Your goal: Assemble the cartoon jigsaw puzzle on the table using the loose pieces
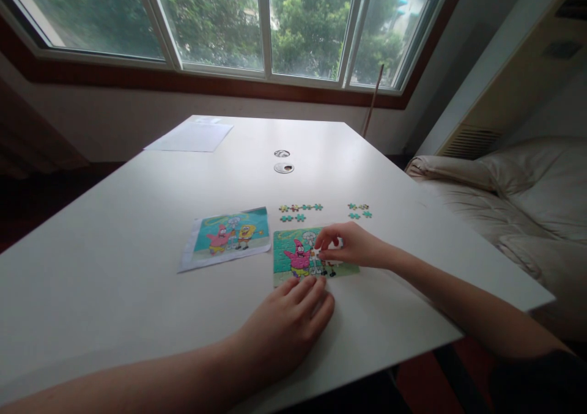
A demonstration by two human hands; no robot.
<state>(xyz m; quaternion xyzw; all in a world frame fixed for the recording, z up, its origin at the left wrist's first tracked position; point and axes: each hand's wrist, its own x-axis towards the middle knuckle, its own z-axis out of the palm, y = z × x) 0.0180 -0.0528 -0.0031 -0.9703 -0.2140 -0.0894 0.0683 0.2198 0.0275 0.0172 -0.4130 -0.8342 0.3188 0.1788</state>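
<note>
A partly assembled jigsaw puzzle (282, 257) with cartoon figures lies near the front of the table. My left hand (293, 316) rests palm down at its lower edge, fingers stretched out and touching the border. Over the puzzle's right half, my right hand (346, 244) pinches a small puzzle piece (320, 254) between thumb and fingers, mostly hidden by the fingertips. That hand also covers the puzzle's upper right part. Loose puzzle pieces lie in short rows behind it, one group of pieces (300, 208) at the middle and another group (360, 207) further right.
Left of the puzzle lies a printed reference picture (233, 233) with the same scene. A white sheet (190, 137) sits at the table's far left. Two round grommets (284, 168) are set in the white table (137, 267). A sofa (518, 206) stands at right.
</note>
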